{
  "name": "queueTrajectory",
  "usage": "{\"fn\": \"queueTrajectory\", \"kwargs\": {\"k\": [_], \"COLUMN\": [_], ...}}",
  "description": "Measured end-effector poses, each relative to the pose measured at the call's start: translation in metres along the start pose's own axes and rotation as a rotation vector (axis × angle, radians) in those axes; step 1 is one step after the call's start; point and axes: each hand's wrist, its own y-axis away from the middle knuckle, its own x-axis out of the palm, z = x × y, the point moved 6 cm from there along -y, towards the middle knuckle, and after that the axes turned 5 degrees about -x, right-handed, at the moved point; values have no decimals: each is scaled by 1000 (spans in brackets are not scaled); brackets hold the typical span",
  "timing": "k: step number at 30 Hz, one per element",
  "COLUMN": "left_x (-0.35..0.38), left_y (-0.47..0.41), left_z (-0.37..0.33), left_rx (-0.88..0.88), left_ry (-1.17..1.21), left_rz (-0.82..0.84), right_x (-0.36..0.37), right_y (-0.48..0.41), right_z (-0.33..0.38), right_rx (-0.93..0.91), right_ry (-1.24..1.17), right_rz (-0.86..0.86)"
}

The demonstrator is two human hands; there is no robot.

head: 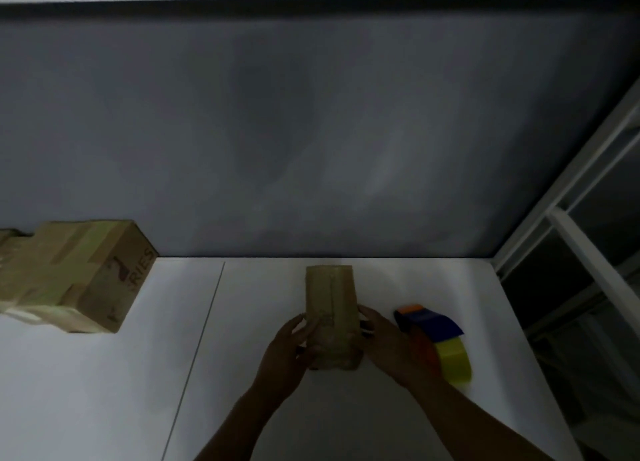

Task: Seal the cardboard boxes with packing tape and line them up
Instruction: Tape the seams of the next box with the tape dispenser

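a: what lies where on the white tabletop (pixel 104 391)?
b: the big taped box (pixel 79 273) sits at the left edge, toward the far side. i'd guess it's parked there to start the row.
a: and the one being worked on?
b: the small box (pixel 330 297) stands near the middle of the far edge, its top seam running away from the person. it's too blurred to tell whether that seam is taped.
a: the tape?
b: the tape dispenser (pixel 440 339) lies toward the right edge, close by for the next strip.
a: the hands?
b: the left hand (pixel 287 353) and right hand (pixel 388 342) clasp the small box's near end from either side, fingers curled round its walls. they're likely squaring it.
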Motion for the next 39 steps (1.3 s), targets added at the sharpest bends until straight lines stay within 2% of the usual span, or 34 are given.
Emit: {"fn": "queueTrajectory", "kwargs": {"k": [2,4,5,8,9,10,13,14,17,21,26,30,33,37,39], "left_x": [0,1,3,8,9,10,11,11,13,13,-2,-15,-23,-23,-20], "left_y": [-3,-9,-11,-15,-17,-18,-20,-21,-24,-25,-23,-24,-26,-39,-43], "left_z": [-1,-6,-10,-22,-24,-26,-29,-29,-24,-17,-32,-55,-87,-104,-108], "left_rx": [-12,-33,-36,-24,-21,-17,-2,2,-4,-32,-29,66,109,-95,-250], "left_ry": [0,-22,-32,-34,-39,-48,-107,-125,-163,-200,-190,-116,-2,136,454], "left_rz": [23,42,51,54,50,46,34,30,36,50,-83,-167,-191,-125,-8], "right_x": [-4,-13,-22,-55,-67,-77,-96,-97,-97,-101,-100,-111,-127,-132,-128], "right_y": [4,7,8,17,21,24,27,27,31,37,45,52,56,59,60], "right_z": [1,1,2,2,0,-3,-34,-48,-66,-61,-54,-40,3,39,48], "right_rx": [6,-48,-92,-219,-234,-198,89,188,269,195,126,2,-128,-280,-306], "right_ry": [22,176,298,614,694,746,770,757,577,257,260,180,243,131,43], "right_rz": [19,-2,-84,-489,-609,-659,-567,-486,-358,-427,-365,-536,-547,-406,-342]}}
